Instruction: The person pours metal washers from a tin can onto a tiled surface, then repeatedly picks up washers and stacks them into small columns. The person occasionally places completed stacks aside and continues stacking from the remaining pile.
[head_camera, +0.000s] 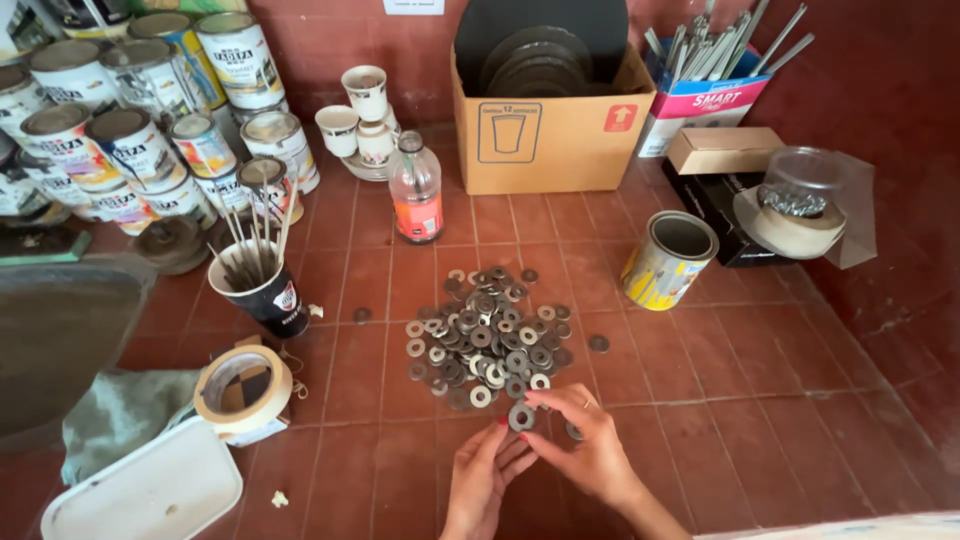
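Far centre sits a brown cardboard box (548, 140); right of it a pink-and-blue carton (700, 105), then a small tan box (722, 149). White-labelled paint tins (130, 130) crowd far left.
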